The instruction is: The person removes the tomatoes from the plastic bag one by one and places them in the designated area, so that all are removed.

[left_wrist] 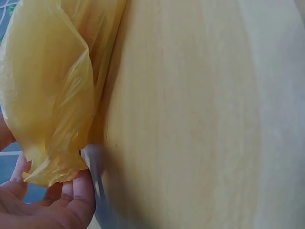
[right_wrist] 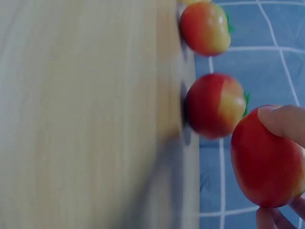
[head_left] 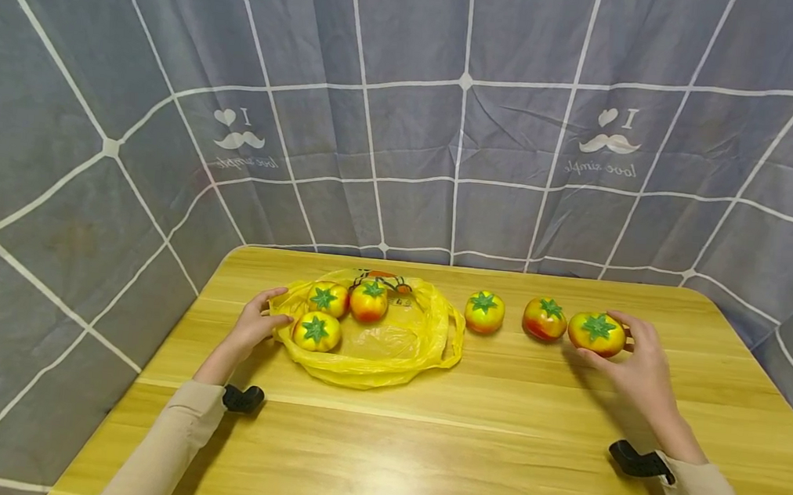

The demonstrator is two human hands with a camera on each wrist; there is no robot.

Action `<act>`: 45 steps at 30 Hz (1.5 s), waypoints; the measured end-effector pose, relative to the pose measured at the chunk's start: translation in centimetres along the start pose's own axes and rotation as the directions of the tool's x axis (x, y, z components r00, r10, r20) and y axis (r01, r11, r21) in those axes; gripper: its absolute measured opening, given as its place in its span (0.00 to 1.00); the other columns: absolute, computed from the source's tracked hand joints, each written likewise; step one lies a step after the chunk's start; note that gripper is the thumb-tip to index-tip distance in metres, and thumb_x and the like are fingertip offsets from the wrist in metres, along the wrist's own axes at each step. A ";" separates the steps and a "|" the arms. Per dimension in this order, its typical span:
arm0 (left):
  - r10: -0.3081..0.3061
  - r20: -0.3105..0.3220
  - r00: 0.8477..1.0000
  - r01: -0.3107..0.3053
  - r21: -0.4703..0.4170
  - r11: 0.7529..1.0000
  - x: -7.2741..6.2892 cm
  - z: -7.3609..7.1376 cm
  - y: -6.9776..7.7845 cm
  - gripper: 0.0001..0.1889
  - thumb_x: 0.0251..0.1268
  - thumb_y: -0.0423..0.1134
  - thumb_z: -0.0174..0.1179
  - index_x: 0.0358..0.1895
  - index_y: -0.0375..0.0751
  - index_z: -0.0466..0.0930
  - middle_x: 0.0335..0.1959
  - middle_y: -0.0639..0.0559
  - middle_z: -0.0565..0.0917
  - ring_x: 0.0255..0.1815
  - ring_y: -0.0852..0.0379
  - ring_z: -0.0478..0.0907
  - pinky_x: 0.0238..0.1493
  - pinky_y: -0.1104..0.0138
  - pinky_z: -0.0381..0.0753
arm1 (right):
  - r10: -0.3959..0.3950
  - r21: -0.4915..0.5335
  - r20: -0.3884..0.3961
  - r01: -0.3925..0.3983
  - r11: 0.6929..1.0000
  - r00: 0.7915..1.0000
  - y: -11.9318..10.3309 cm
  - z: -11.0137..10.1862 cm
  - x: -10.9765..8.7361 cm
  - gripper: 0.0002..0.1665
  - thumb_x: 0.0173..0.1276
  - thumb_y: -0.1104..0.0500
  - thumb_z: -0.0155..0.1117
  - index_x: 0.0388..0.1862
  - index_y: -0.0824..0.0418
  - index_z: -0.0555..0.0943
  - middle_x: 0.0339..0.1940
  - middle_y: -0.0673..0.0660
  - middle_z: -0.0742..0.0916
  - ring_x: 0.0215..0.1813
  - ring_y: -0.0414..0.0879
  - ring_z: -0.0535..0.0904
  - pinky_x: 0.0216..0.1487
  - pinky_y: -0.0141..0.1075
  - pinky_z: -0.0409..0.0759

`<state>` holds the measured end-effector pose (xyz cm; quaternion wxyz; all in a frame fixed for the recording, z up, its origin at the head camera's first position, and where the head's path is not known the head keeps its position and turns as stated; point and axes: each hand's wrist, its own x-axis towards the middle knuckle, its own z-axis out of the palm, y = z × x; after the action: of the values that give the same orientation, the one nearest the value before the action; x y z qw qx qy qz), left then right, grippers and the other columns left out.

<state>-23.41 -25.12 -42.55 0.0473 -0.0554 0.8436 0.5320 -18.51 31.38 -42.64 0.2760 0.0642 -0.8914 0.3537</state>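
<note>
A: Report the right hand.

B: The right hand (head_left: 641, 363) is at the right of the worktop (head_left: 379, 450), thumb and fingers pinching the held fruit (head_left: 597, 333) by its sides, leaf upward. The right wrist view suggests it is off the surface.

A: Why by the sides?

B: My judgement: the body is round and looks smooth, so thumb opposed to fingers across its width gives the surest purchase and leaves the leaf uncovered.

A: And the left hand?

B: The left hand (head_left: 258, 322) is at the left edge of the bag (head_left: 357, 374). The left wrist view shows its fingers curled at a gathered end of the plastic, pinching it. The film looks thin and limp; a hold at the rim probably serves to steady it and spread the mouth.

A: Account for the other fruit.

B: Three lie within the bag's open mouth, grouped in its left half: near fruit (head_left: 316, 332), far fruit (head_left: 326, 300) and inner fruit (head_left: 368, 302). Their weight likely helps pin that side down.

A: And outside it?

B: Two rest on the worktop. The first loose fruit (head_left: 484, 313) is just right of the bag; the second loose fruit (head_left: 544, 320) is between that and the held fruit. The gap between the loose pair, I judge, leaves finger room. Whether the held fruit touches its neighbour, I cannot tell.
</note>
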 end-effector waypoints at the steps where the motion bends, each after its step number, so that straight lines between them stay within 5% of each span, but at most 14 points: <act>1: 0.002 -0.001 1.000 -0.002 0.000 1.000 0.0 0.0 0.0 0.33 0.65 0.29 0.55 0.73 0.36 0.56 0.63 0.29 0.61 0.53 0.47 0.68 0.33 0.76 0.74 | 0.005 -0.004 0.000 -0.005 1.000 1.000 0.3 -0.1 0.0 0.42 0.41 0.66 0.81 0.58 0.71 0.74 0.51 0.70 0.76 0.46 0.25 0.60 0.42 0.10 0.62; 11: 0.004 0.002 1.000 -0.004 -0.003 1.000 0.1 0.1 -0.1 0.33 0.65 0.29 0.55 0.73 0.35 0.56 0.62 0.29 0.63 0.55 0.45 0.69 0.35 0.76 0.75 | 0.120 -0.025 0.089 -0.118 0.993 0.989 2.6 -0.3 0.5 0.44 0.49 0.60 0.79 0.62 0.73 0.70 0.56 0.75 0.73 0.51 0.64 0.70 0.40 0.13 0.61; 24: 0.000 0.011 1.000 0.000 -0.004 1.000 0.1 0.0 -0.1 0.33 0.65 0.29 0.55 0.73 0.35 0.55 0.63 0.28 0.62 0.60 0.40 0.67 0.37 0.77 0.75 | 0.175 -0.036 0.146 -0.171 0.985 0.974 4.0 0.3 1.3 0.44 0.53 0.57 0.76 0.64 0.75 0.67 0.56 0.77 0.72 0.51 0.69 0.71 0.40 0.22 0.62; 45: -0.010 0.007 1.000 0.010 -0.003 1.000 0.1 -0.1 0.0 0.33 0.65 0.29 0.55 0.73 0.36 0.55 0.63 0.29 0.63 0.62 0.39 0.67 0.38 0.76 0.76 | 0.158 0.028 0.195 -0.167 0.986 0.968 3.6 1.7 2.1 0.44 0.54 0.58 0.75 0.63 0.76 0.66 0.56 0.77 0.72 0.53 0.70 0.72 0.40 0.12 0.60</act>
<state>-23.53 -25.21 -42.50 0.0527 -0.0576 0.8423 0.5333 -22.12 33.12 -44.70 0.1574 0.0310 -0.9080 0.3869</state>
